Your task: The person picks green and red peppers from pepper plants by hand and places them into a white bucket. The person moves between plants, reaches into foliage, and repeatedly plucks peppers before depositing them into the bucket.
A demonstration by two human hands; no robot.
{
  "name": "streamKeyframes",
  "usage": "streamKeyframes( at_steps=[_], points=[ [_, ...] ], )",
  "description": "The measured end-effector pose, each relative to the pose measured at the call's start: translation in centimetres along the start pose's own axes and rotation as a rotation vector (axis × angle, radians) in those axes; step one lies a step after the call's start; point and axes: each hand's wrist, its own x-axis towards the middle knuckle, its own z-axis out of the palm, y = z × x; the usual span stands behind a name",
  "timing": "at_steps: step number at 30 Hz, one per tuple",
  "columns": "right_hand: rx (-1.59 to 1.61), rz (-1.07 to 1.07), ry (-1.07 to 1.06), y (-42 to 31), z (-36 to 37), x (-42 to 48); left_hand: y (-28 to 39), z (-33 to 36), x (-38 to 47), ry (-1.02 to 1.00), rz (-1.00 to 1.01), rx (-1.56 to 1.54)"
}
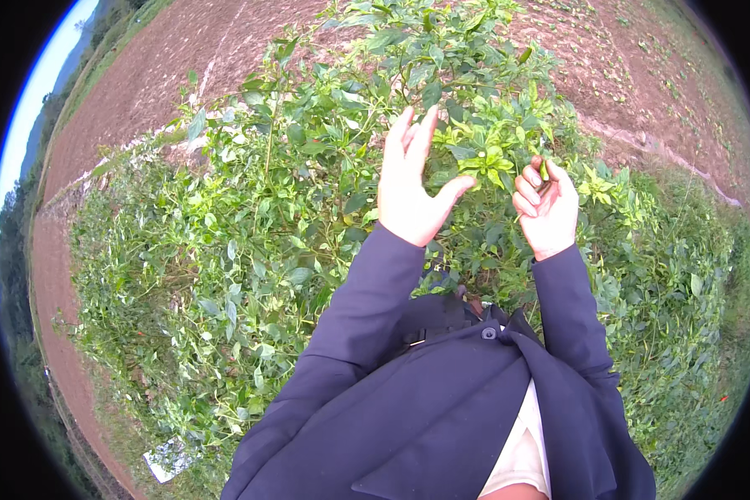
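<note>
Leafy green chili pepper plants (325,156) fill the ground before me. My left hand (415,181) is over the foliage with its fingers extended and thumb spread, holding nothing. To its right, my right hand (547,206) is curled with the palm up, its thumb and fingers closed on a green chili pepper (544,170). Just left of that hand is a cluster of pale yellow-green leaves (489,164). Another green pepper (525,55) hangs on the plant farther up. The lower stems are hidden by leaves.
Bare brown soil (150,81) lies beyond the plants, with low seedlings (656,69) at the upper right. A pale strip (656,147) crosses the soil. At lower left a white flat object (165,461) sits among leaves. Trees (15,219) line the far left.
</note>
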Motion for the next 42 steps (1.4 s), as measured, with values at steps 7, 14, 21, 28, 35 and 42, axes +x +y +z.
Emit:
streamKeyframes(
  at_steps=[7, 14, 21, 28, 35, 42],
  points=[
    [-0.451, 0.182, -0.187, 1.5, 2.8, -1.5, -12.8, -0.1, 1.4, -0.303, -0.330, 0.291],
    [-1.958, -0.411, -0.335, 9.8, 0.4, 4.7, -13.5, 5.0, -5.0, -0.330, -0.008, 0.240],
    [-2.237, -0.422, -0.394, 12.3, -4.2, 9.6, -17.6, 1.3, -3.7, 0.291, -0.526, -0.578],
    [-1.898, -0.445, -0.334, 10.7, -3.1, 10.7, -33.8, 0.1, 1.5, 0.089, -0.783, 0.366],
    [-1.949, -0.532, -0.336, 10.3, -4.8, 10.3, -35.2, 3.1, 1.2, 0.051, -0.721, 0.173],
    [-2.501, -0.668, -0.405, 10.1, -5.3, 11.0, -35.9, 1.2, 0.4, -0.097, -0.673, -0.275]
  ],
)
